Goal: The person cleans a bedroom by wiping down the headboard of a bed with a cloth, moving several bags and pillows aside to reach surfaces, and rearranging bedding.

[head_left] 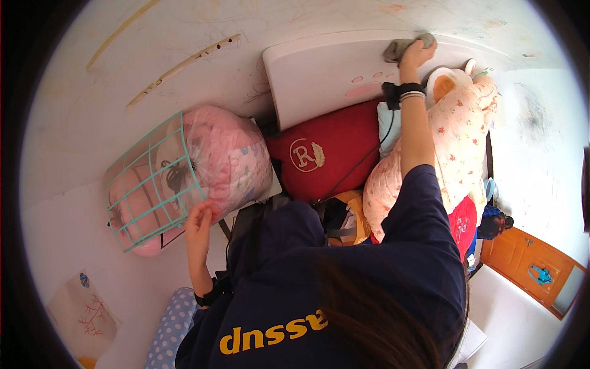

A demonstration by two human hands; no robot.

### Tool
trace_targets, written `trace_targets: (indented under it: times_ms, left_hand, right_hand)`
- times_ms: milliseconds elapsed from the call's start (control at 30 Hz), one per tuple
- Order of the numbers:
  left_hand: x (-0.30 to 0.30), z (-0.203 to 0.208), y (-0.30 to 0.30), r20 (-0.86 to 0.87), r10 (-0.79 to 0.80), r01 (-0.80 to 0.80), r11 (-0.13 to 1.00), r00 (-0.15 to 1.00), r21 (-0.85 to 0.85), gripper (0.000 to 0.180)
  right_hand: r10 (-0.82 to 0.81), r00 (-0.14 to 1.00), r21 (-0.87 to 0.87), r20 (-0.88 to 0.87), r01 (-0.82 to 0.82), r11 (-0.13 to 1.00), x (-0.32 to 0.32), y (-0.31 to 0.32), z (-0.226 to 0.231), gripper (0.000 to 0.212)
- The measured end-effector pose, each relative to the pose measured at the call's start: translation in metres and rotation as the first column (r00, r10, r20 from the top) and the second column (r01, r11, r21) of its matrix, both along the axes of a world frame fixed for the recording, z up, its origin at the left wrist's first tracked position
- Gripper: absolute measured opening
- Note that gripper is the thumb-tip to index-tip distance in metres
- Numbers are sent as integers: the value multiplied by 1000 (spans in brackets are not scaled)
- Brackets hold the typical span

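Note:
My right hand (419,53) is stretched far forward, closed on a crumpled grey cloth (396,50). It presses the cloth on the top edge of a white headboard-like panel (326,71) with pink oval marks. My left hand (200,220) is raised at the left, its fingers loosely bent and apart, with nothing visible in them. It is beside the lower corner of a teal wire grid (149,192), next to a clear plastic bag of pink bedding (230,154); whether it touches either is unclear. A dark band is on each wrist.
A dark red cushion (332,150) leans below the panel. On the right lies a bulky pink floral quilt or plush (452,135). A thin black cable (369,154) runs from my right wrist down across the cushion. Walls stand behind and left; an orange-brown wooden door (522,261) is at right.

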State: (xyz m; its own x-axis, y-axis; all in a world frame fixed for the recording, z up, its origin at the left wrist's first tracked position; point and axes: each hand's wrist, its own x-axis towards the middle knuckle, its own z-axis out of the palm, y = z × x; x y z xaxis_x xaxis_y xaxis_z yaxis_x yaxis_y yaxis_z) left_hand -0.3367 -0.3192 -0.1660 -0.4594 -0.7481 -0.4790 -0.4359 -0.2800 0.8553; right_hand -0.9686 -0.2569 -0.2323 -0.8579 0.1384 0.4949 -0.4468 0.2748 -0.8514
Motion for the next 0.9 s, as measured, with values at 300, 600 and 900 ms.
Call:
trace_targets:
  times_ms: [300,600,900]
  left_hand:
    - [-9,-9,14,-23,-36,38,994,999,98,19]
    - [-53,-13,18,-89,-186,195,976,979,101,19]
    - [-146,-12,3,-158,-397,411,909,904,65,18]
  right_hand:
    - [-24,980,-103,197,45,994,-22,12,6,56]
    - [135,990,158,-49,-125,979,148,-37,-23,61]
    - [206,977,131,-64,-196,972,161,-44,2,56]
